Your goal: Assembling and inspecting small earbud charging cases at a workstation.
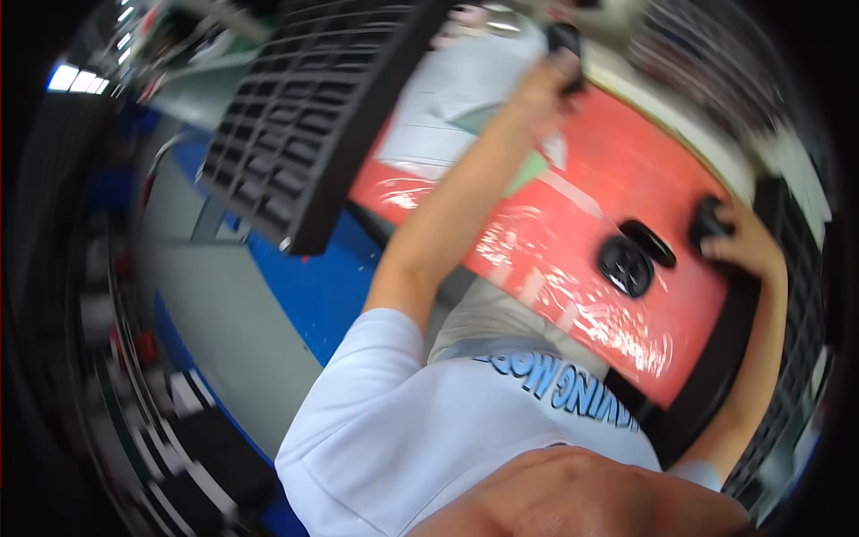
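my left hand (544, 94) clutching a black part (565, 52), right hand (750, 243) gripping another part (706, 224), 2 black pieces (625, 267) on red mat (626, 161)

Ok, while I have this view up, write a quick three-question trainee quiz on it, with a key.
1. How many black parts lie on the red surface with no hand on them?
2. Look at the left hand. True or false: it is empty.
3. What does the right hand touch?
a) a green sheet
b) a dark part
c) white paper

Key:
1. Two, close together: one rounder, one oblong.
2. False: it grips a dark object, blurred in this view.
3. b
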Tool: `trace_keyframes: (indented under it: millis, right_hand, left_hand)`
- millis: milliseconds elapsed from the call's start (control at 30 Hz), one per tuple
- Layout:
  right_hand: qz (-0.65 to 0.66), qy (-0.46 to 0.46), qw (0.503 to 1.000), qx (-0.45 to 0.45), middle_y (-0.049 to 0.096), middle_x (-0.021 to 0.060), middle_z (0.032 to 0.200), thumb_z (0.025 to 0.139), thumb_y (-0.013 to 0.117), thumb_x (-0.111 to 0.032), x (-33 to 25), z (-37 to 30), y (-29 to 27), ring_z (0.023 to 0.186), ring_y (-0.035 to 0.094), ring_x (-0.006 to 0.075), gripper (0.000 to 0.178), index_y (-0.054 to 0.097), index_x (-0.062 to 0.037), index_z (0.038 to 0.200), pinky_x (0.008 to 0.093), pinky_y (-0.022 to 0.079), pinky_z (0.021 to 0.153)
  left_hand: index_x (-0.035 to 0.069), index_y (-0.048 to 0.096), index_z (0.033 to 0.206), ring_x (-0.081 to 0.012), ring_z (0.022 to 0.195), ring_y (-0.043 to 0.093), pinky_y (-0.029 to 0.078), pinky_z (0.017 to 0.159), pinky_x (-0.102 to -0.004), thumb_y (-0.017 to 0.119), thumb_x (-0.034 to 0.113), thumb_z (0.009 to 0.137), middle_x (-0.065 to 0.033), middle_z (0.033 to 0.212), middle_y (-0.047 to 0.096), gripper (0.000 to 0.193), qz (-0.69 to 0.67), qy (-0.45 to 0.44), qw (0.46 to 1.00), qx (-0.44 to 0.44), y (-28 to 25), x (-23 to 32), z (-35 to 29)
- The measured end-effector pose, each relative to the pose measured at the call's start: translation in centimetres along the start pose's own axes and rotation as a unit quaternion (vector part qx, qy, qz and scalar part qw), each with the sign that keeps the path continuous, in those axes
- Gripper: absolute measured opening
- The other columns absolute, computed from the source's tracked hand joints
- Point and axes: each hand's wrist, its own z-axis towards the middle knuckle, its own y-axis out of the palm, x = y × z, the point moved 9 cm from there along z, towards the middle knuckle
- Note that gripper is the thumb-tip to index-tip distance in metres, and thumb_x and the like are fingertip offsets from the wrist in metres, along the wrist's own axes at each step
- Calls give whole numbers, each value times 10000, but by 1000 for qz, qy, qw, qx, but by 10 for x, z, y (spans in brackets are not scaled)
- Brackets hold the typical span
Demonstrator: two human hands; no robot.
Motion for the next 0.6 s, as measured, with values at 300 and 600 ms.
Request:
trace_keyframes:
  millis: [300, 600]
  right_hand:
    - [121, 17, 992, -13, 471, 125, 1064, 563, 779, -298, -9, 4, 8, 1010, 500, 285, 434, 643, 14, 833, 343, 392, 903]
    - [119, -55, 968, 214, 453, 131, 1245, 728, 678, -325, -47, -16, -70, 1204, 431, 273, 508, 609, 34, 1080, 340, 289, 1037]
  left_hand:
    - [145, 604, 1112, -204, 776, 641, 423, 498, -294, 365, 654, 918, -40, 915, 654, 595, 79, -151, 983, 73, -16, 102, -166]
    - [144, 594, 1192, -364, 1029, 537, 455, 881, -405, 725, 282, 784, -237, 1166, 521, 450, 759, 365, 501, 200, -99, 322, -103]
